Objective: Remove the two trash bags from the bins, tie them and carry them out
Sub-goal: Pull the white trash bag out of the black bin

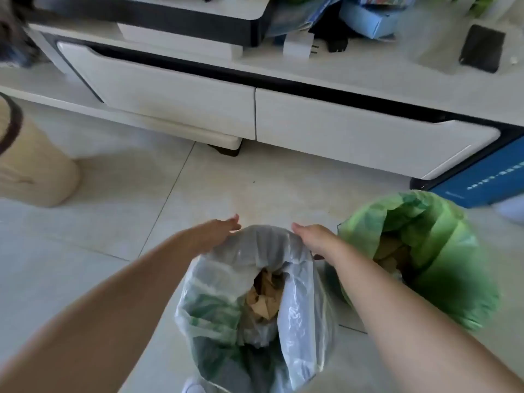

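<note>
Both hands, left hand and right hand, gripped the far rim of the clear bag near on the floor; best gathered evenly, lifted straight, beside the green bag

Translucent white plastic trash bag, grey-blue sheen in folds; green printed patches on left inner wall. Crumpled tan-brown paper inside it. Bright green plastic trash bag, plain, paler at rim, tan scraps within. Pale grey-cream glossy floor tiles, thin dark grout lines. White low cabinet, black trim band above drawers. Beige cylindrical bin, dark brown rim. Blue flat box, white lettering.
</note>
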